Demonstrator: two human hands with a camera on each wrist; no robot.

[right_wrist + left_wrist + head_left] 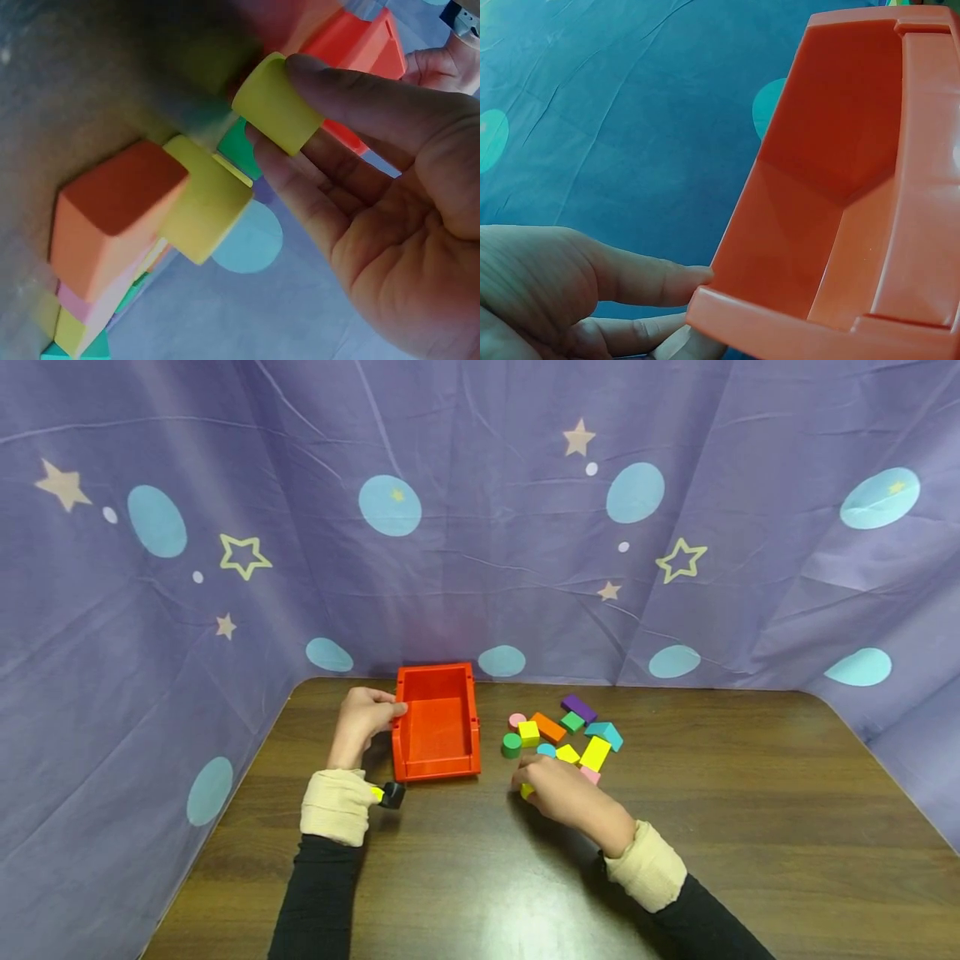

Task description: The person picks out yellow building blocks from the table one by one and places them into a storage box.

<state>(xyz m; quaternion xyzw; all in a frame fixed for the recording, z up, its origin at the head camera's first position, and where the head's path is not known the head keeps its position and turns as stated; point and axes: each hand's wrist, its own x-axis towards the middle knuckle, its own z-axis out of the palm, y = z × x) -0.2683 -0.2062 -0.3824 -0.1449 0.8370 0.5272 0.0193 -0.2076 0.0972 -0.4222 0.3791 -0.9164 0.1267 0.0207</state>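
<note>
My left hand [365, 717] pinches the left wall of a red plastic bin [437, 735] between thumb and fingers. In the left wrist view the thumb lies on the rim of the bin [780, 247], with the other fingers partly hidden behind the wall. My right hand [567, 791] is at the near side of a group of coloured blocks, to the right of the bin. It pinches a yellow cylinder block [276, 105] between thumb and fingertips. From the head view, most of that cylinder is covered by the hand.
Several blocks lie loosely on the brown wooden table [712, 827]: a green cylinder [512, 746], an orange block [549, 727], a purple block [579, 707], a teal arch-like block [606, 734] and a yellow block [596, 754]. A purple curtain [480, 593] hangs behind.
</note>
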